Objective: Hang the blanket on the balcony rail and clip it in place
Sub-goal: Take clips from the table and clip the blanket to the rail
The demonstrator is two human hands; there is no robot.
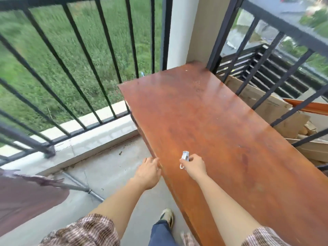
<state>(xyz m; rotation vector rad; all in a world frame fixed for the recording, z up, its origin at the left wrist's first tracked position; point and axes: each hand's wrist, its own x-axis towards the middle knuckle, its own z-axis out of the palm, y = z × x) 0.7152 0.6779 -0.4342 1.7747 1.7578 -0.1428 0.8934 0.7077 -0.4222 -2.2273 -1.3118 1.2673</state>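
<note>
My right hand (194, 166) is above the near part of a reddish wooden table (221, 125) and pinches a small white clip (184, 159) between thumb and fingers. My left hand (149, 172) rests with its fingers curled against the table's left edge and holds nothing. A brown-maroon blanket (26, 196) shows at the lower left edge, hanging down with only part of it in view. The black balcony rail (79, 55) with slanted bars runs across the left and top; a second stretch of black rail (284, 27) runs along the right.
A white pillar (182, 29) stands at the corner behind the table. Cardboard and wood pieces (276, 107) are piled beyond the right rail. A metal pole (79, 188) lies across the concrete floor (106, 167). My shoe (167, 216) is by the table's edge.
</note>
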